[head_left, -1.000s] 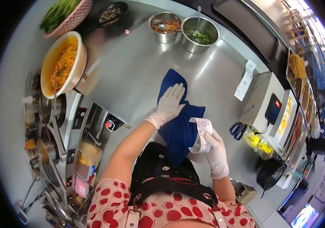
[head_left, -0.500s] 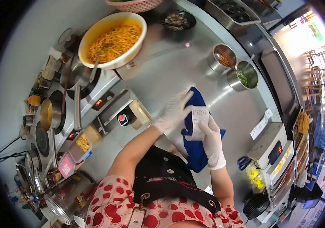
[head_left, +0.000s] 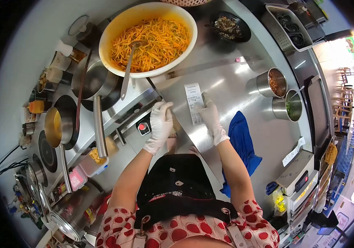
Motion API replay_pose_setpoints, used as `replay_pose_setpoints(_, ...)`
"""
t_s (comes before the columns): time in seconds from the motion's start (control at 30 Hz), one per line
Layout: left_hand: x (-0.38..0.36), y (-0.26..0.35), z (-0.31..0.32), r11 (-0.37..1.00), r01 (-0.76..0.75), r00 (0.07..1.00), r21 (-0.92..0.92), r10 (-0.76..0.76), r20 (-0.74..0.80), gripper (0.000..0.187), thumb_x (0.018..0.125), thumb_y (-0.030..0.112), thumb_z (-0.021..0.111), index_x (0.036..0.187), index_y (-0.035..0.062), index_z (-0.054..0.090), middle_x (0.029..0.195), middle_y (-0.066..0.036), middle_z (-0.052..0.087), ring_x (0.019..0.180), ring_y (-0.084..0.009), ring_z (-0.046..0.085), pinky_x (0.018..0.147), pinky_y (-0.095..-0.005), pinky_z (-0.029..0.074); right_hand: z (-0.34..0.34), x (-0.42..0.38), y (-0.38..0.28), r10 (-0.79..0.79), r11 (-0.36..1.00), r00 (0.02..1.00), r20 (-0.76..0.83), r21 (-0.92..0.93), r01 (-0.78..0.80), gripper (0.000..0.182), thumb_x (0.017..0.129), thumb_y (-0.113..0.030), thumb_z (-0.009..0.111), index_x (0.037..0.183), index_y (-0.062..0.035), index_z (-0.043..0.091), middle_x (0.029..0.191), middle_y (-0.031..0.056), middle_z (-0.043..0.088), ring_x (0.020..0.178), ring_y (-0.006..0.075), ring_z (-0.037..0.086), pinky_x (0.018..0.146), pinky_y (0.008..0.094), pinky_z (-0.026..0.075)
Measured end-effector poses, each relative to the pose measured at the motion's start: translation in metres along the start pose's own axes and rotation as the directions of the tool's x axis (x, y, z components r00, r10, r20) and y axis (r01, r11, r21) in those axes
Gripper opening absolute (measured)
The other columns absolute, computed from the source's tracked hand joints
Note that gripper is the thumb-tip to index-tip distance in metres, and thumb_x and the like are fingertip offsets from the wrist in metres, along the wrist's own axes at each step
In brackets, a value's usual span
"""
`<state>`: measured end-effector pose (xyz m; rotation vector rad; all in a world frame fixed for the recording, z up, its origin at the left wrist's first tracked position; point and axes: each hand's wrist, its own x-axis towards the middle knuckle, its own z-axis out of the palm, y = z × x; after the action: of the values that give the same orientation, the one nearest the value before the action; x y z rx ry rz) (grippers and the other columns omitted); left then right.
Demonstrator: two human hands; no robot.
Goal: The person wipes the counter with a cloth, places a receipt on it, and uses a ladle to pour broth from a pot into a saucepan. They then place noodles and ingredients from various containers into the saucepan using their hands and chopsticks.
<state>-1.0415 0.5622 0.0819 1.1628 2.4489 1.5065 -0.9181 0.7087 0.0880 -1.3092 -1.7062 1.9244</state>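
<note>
A white paper receipt (head_left: 194, 103) lies flat on the steel counter (head_left: 226, 78). My right hand (head_left: 211, 118), in a white glove, presses its fingertips on the receipt's right edge. My left hand (head_left: 161, 124), also gloved, sits just left of the receipt at the counter's edge, fingers curled with nothing visible in them. A blue cloth (head_left: 242, 142) lies crumpled on the counter to the right of my right forearm, untouched.
A large yellow bowl of shredded orange food (head_left: 152, 37) with a ladle stands beyond the receipt. Pans (head_left: 96, 82) sit on the stove at left, near a red button (head_left: 142, 127). Two steel pots (head_left: 286, 95), a dark bowl (head_left: 228, 27) and a scale (head_left: 299, 182) stand to the right.
My right hand has carried the receipt off the blue cloth and laid it on the counter farther left. My left hand left the cloth and now sits beside the receipt.
</note>
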Motion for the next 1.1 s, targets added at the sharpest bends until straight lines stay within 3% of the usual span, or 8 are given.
replay_pose_setpoints(0.1,0.015,0.008,0.014,0.987,-0.148,0.987,0.064,0.143,0.071,0.034,0.072,-0.011,0.055,0.099,0.0079,0.065,0.090,-0.013,0.055,0.085,-0.0330,0.055,0.076,-0.0410,0.046,0.001,0.004,0.009,-0.136,0.988,0.989,-0.053,-0.081,0.131,0.068,0.086,-0.010,0.061,0.143,0.0073,0.029,0.099,0.0170,0.068,0.080,0.0188,0.066,0.071,0.0306,0.052)
replay_pose_setpoints(0.27,0.031,0.008,0.039,0.963,-0.164,0.974,0.212,0.124,0.189,0.036,0.069,-0.007,0.058,0.099,0.0110,0.066,0.093,-0.013,0.054,0.085,-0.0328,0.054,0.073,-0.0424,0.045,-0.010,-0.005,-0.019,-0.087,0.766,0.996,-0.012,-0.640,0.059,0.068,0.082,-0.029,0.069,0.135,0.0047,0.043,0.093,0.0262,0.067,0.087,0.0348,0.067,0.075,0.0379,0.052)
replay_pose_setpoints(0.4,0.032,0.005,0.045,0.948,-0.192,0.964,0.256,0.133,0.231,0.040,0.067,-0.006,0.057,0.102,0.0130,0.066,0.090,-0.011,0.052,0.084,-0.0314,0.053,0.073,-0.0415,0.044,-0.048,0.027,-0.028,-0.037,0.689,0.992,0.123,-0.715,0.115,0.060,0.080,-0.038,0.069,0.120,0.0040,0.055,0.089,0.0236,0.067,0.085,0.0374,0.066,0.075,0.0418,0.052)
replay_pose_setpoints(0.47,0.032,0.005,0.047,0.949,-0.190,0.960,0.252,0.126,0.249,0.041,0.067,-0.006,0.057,0.102,0.0135,0.066,0.090,-0.011,0.052,0.083,-0.0310,0.053,0.073,-0.0414,0.044,-0.068,0.058,-0.028,-0.268,0.797,0.962,-0.048,-0.572,0.194,0.050,0.080,-0.039,0.070,0.108,0.0017,0.060,0.087,0.0218,0.067,0.084,0.0374,0.066,0.074,0.0419,0.051)
replay_pose_setpoints(0.6,0.028,0.000,0.051,0.918,-0.206,0.963,0.339,0.128,0.239,0.036,0.069,0.002,0.061,0.101,0.0155,0.068,0.093,-0.010,0.053,0.087,-0.0300,0.053,0.075,-0.0406,0.043,-0.105,0.130,-0.063,-0.577,0.645,0.729,-0.369,-0.753,0.129,0.035,0.082,-0.033,0.069,0.102,-0.0038,0.065,0.092,0.0185,0.068,0.089,0.0337,0.066,0.077,0.0402,0.051)
replay_pose_setpoints(0.73,0.028,0.002,0.054,0.894,-0.192,0.968,0.406,0.104,0.229,0.032,0.072,0.008,0.063,0.102,0.0162,0.070,0.095,-0.011,0.054,0.088,-0.0295,0.054,0.074,-0.0402,0.042,-0.134,0.182,-0.065,-0.438,0.673,0.833,-0.340,-0.737,0.053,0.031,0.083,-0.029,0.068,0.103,-0.0049,0.065,0.094,0.0169,0.068,0.089,0.0337,0.066,0.078,0.0406,0.051)
replay_pose_setpoints(0.9,0.032,0.005,0.054,0.899,-0.150,0.979,0.412,0.078,0.187,0.037,0.069,0.003,0.060,0.103,0.0148,0.070,0.092,-0.010,0.054,0.087,-0.0293,0.054,0.073,-0.0395,0.043,-0.136,0.195,-0.062,-0.563,0.574,0.728,-0.391,-0.819,0.004,0.023,0.086,-0.028,0.064,0.097,-0.0077,0.068,0.089,0.0164,0.069,0.085,0.0358,0.066,0.076,0.0419,0.051)
replay_pose_setpoints(1.1,0.037,0.000,0.056,0.897,-0.137,0.987,0.421,0.086,0.138,0.042,0.066,0.001,0.059,0.103,0.0159,0.071,0.091,-0.009,0.054,0.085,-0.0285,0.054,0.072,-0.0391,0.044,-0.160,0.213,-0.064,-0.588,0.432,0.765,-0.264,-0.902,0.021,0.022,0.087,-0.027,0.062,0.091,-0.0070,0.069,0.089,0.0177,0.068,0.086,0.0372,0.065,0.077,0.0437,0.051)
